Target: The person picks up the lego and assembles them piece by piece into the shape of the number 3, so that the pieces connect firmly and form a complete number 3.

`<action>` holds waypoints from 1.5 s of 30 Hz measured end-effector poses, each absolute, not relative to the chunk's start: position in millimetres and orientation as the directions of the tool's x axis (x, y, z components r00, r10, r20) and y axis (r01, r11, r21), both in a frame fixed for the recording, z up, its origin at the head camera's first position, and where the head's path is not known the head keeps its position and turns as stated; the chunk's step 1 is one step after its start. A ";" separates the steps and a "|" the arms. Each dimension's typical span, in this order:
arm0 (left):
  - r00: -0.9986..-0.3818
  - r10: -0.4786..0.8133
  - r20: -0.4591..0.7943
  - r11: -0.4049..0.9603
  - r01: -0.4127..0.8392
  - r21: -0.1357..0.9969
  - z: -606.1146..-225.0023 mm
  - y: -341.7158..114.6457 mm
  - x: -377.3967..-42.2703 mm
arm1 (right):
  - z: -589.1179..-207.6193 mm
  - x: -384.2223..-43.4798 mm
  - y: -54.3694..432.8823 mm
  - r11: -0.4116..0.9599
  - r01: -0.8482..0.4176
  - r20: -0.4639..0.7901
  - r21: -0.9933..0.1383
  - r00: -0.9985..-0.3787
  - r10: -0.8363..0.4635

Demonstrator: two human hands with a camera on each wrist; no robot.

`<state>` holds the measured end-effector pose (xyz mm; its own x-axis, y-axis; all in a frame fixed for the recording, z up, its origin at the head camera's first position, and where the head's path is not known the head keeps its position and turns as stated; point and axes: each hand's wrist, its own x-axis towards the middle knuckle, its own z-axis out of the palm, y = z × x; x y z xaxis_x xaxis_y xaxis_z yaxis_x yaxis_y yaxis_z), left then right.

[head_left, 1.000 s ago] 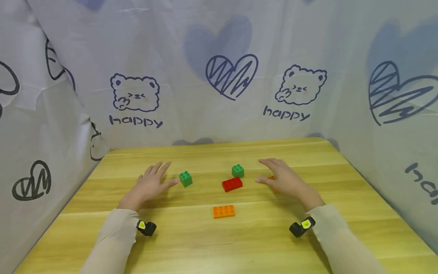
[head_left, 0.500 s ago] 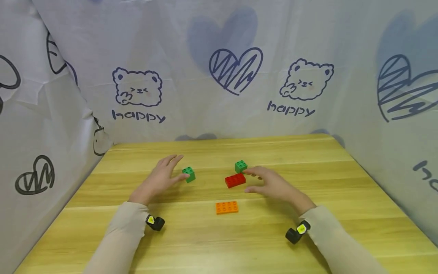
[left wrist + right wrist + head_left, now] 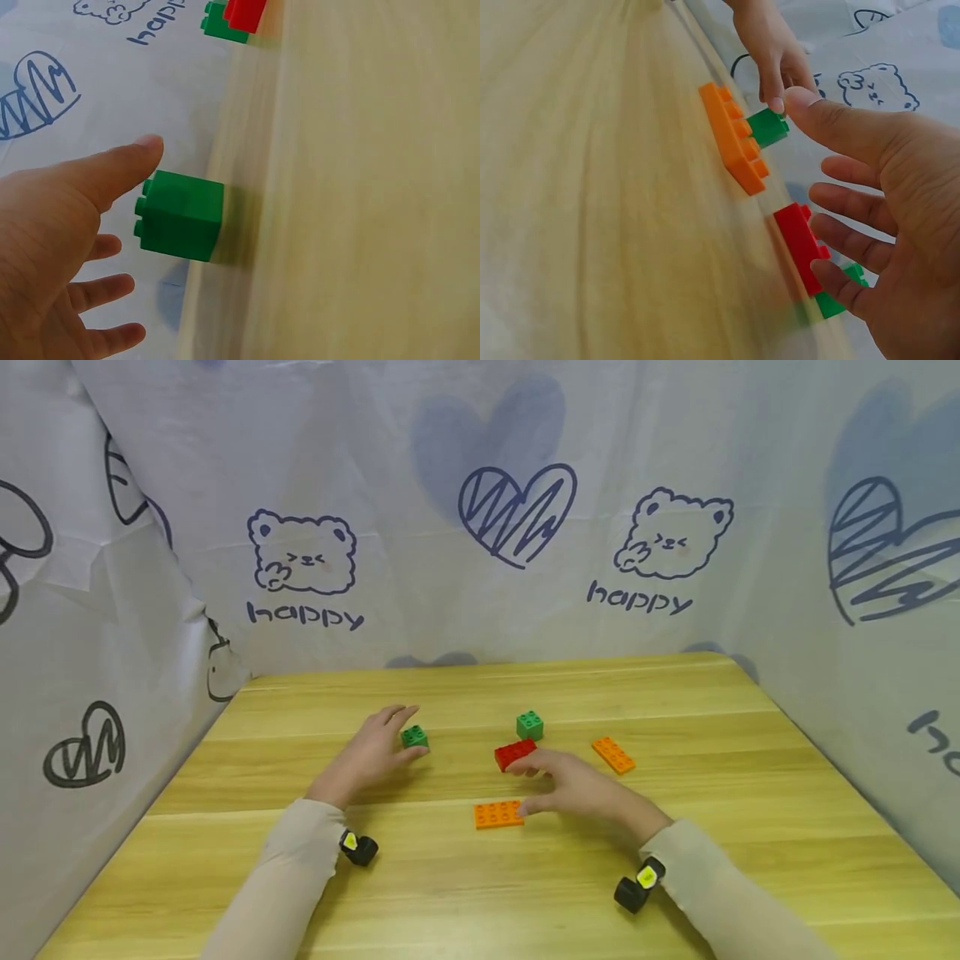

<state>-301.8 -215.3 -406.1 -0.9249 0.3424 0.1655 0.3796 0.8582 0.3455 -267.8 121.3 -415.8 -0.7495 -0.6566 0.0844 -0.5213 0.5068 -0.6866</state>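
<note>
My left hand is spread around the left green brick, thumb in front and fingers behind. The left wrist view shows this green brick standing on the table with a gap below the thumb. My right hand hovers over the middle with relaxed fingers and holds nothing. Its fingertips cover the right end of the red brick, and its thumb overlaps the right end of the flat orange brick. In the right wrist view the hand looks apart from the red brick.
A second green brick sits just behind the red one. Another flat orange brick lies to the right, beyond my right hand. The wooden table meets a printed cloth at the back and sides.
My left hand has moved right to the green brick. My right hand has come left and nearer over the red and front orange bricks, uncovering the right orange brick. The bricks stay put.
</note>
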 end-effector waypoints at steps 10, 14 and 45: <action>-0.954 0.283 0.096 0.875 0.298 0.382 -418.8 -217.5 -307.4 | -427.0 -264.8 115.5 0.535 -0.514 0.030 -0.670 -0.739 -0.673; -0.959 0.270 0.088 0.873 0.283 0.397 -420.1 -218.9 -311.0 | -428.3 -264.0 113.8 0.547 -0.553 0.050 -0.628 -0.730 -0.681; -0.969 0.236 0.066 0.829 0.236 0.508 -422.2 -216.4 -311.1 | -438.6 -260.5 122.1 0.553 -0.664 0.130 -0.503 -0.691 -0.711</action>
<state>-311.1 -216.4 -422.2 -0.9695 0.2362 0.0660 0.2364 0.8286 0.5075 -260.5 122.1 -438.6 -0.6909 -0.7112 0.1301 -0.6640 0.5530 -0.5033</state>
